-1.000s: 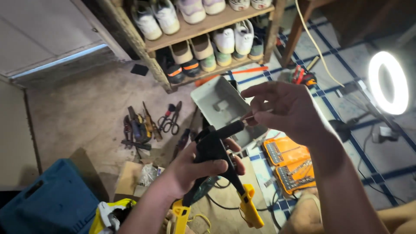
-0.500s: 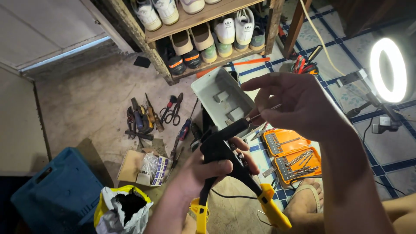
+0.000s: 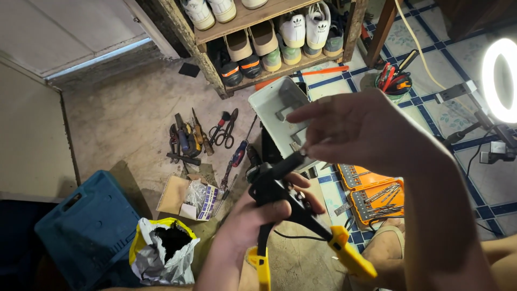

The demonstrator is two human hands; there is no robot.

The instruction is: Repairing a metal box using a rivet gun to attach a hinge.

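Our left hand (image 3: 258, 213) grips the rivet gun (image 3: 280, 186), nose pointing up-right at our right hand (image 3: 366, 132), whose fingertips pinch a rivet.

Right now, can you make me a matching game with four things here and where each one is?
Things:
1. black riveter with yellow handles
2. shoes
3. orange drill bit case
4. blue box

Places:
A. on the wooden shelf
B. bottom left, on the floor
C. in the left hand
D. on the tiled floor, under the right hand

Pairs: 1-C, 2-A, 3-D, 4-B
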